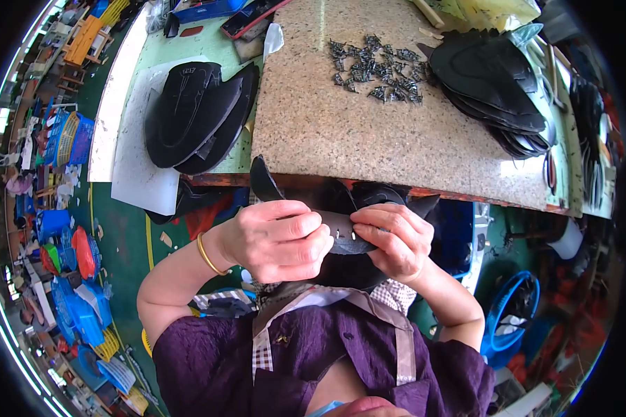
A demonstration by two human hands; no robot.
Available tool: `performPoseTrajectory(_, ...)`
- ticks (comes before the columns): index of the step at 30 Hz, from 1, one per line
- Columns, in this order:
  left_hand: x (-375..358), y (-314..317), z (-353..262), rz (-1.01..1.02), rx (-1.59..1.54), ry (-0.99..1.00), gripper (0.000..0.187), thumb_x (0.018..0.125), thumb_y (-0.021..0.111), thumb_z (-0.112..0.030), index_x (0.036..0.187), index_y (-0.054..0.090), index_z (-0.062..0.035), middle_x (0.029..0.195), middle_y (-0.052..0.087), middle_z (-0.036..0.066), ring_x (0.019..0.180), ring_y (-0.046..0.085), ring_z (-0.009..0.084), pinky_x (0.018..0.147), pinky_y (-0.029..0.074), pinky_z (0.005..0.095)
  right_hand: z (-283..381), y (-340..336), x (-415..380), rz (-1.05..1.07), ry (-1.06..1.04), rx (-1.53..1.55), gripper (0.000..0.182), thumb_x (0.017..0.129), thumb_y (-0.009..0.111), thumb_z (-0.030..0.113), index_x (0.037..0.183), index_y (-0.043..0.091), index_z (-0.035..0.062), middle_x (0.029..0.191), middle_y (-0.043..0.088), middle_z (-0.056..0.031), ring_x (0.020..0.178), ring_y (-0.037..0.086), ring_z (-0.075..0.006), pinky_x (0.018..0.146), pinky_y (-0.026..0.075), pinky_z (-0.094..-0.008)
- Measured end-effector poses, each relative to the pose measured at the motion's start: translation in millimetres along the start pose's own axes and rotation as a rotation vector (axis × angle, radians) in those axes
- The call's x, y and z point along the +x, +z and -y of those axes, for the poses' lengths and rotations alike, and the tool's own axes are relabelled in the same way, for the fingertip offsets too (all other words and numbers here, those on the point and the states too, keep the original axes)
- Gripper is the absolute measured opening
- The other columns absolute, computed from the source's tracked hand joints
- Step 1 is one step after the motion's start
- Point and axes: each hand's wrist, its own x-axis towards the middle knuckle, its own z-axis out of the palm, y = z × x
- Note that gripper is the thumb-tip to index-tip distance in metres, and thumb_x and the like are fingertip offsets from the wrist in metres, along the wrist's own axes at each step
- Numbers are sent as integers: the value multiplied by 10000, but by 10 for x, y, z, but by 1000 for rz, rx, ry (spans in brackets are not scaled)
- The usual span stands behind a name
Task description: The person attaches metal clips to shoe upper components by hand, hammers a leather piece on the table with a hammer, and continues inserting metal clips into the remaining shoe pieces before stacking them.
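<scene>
My left hand [283, 240] and my right hand [394, 241] grip a dark leather-like piece [349, 245] from both sides, just off the table's front edge. Two small bright metal bits [346, 235] show on the piece between my fingers. Part of the piece is hidden behind my hands, and a black flap [264, 181] sticks up above my left hand. Fingers of both hands are closed on it. Beyond them, small dark metal fasteners [381, 69] lie scattered on the speckled tabletop [306, 132].
A stack of black cut pieces [490, 80] lies at the right of the table. More black pieces [191, 115] rest on a white sheet [142, 181] at the left. A blue basket [511, 313] stands on the floor at right. Baskets [76, 306] crowd the left side.
</scene>
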Motion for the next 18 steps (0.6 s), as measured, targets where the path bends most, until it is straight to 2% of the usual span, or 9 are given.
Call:
performPoseTrajectory(5,-28,-70,137,54,14,-98,131,632,714,-85,725,622,-90,770,616,21,710,620,188,613,554,278,3,-101,170,83,178,158,289,745,731,195,954,630,23,969,666,-98,830,658,-259,677,538,-320)
performPoseTrajectory(6,-36,-87,187,66,-10,-212,128,667,685,-84,784,637,-68,768,612,24,701,619,210,590,537,283,-30,-190,237,115,242,150,294,749,751,200,950,636,17,985,670,-111,853,660,-258,685,536,-314)
performPoseTrajectory(8,-28,-253,296,64,1,-405,169,646,703,-45,804,649,-67,769,576,19,720,595,183,584,503,292,-164,-335,375,23,428,193,255,764,740,170,950,648,22,970,675,-121,832,669,-245,682,530,-307)
performPoseTrajectory(10,89,-564,364,-22,139,-481,257,637,712,20,880,677,-55,773,575,46,694,576,202,560,474,294,-380,-448,667,-27,509,41,199,785,718,105,959,659,31,952,679,-126,785,673,-228,680,524,-303)
performPoseTrajectory(12,267,-1020,302,-53,354,-497,314,615,720,64,905,685,-51,786,576,61,678,557,206,554,451,283,-815,-543,986,-10,364,-108,180,797,682,66,973,660,35,955,679,-138,756,677,-256,682,525,-327)
performPoseTrajectory(15,494,-1277,85,-66,569,-479,342,585,733,81,898,688,-50,801,576,46,674,551,195,572,441,265,-1785,-594,1423,20,270,-546,182,828,608,99,986,655,23,1015,668,-145,882,655,-318,762,523,-380)
performPoseTrajectory(16,524,-1170,15,-52,559,-575,306,583,740,65,857,692,-62,797,586,35,689,569,180,573,456,269,-2164,-605,1559,32,242,-682,190,838,581,111,988,649,15,1045,664,-134,942,638,-335,794,516,-389)
performPoseTrajectory(18,420,-823,40,33,465,-632,233,606,739,-31,834,691,-42,775,599,22,706,599,181,584,491,290,-2743,-619,1876,243,520,-897,239,805,560,126,1001,646,21,1055,654,-159,974,613,-372,836,496,-427)
